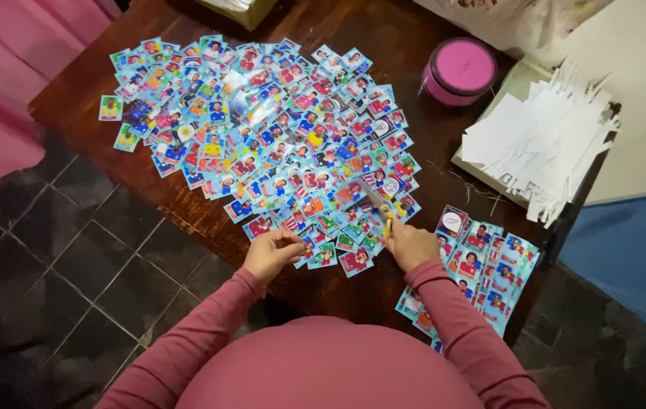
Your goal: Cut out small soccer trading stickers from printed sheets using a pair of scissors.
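Seen from above, a person in a dusty-pink long-sleeved top stands at a dark wooden table (pixel 186 216). Their left hand (pixel 271 252) pinches a small sticker (pixel 306 248) at the near edge of a broad heap of colourful portrait stickers (pixel 262 136) covering most of the tabletop. Their right hand (pixel 411 246) is closed around the yellow handles of a pair of scissors (pixel 380 208), whose blades point away into the heap. Just right of that hand lie uncut sticker sheets (pixel 482 273), overhanging the table's edge. Further back sit a round pink tin (pixel 459 70) and a pile of white paper strips (pixel 546 144).
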